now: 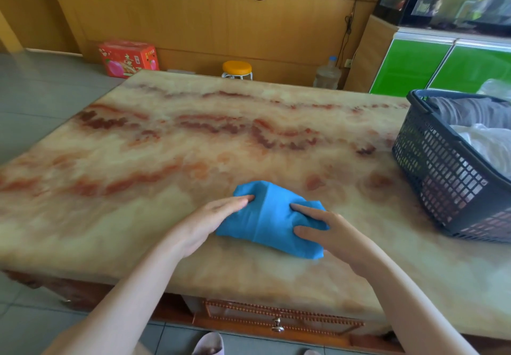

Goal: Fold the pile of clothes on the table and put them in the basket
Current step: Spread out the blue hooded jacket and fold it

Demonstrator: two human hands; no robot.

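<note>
Where the worktop (193,138) overhangs nearest the person, a wooden drawer (279,316) with beaded trim and a metal knob shows beneath it. Just beyond, a folded blue cloth (271,216), soft and puffed into a rough rectangle, lies on the glossy, marble-patterned slab. The left hand (210,222) presses its left edge with straight fingers; the right hand (331,235) rests flat on its right end, thumb spread, gripping nothing. Farther right, well apart, a dark plastic lattice basket (442,177) stands on the worktop, holding white and grey fabric. Beyond, on the tiled floor, stand a round orange-topped stool (237,69), a red carton (128,57) and a clear water bottle (327,75)
</note>
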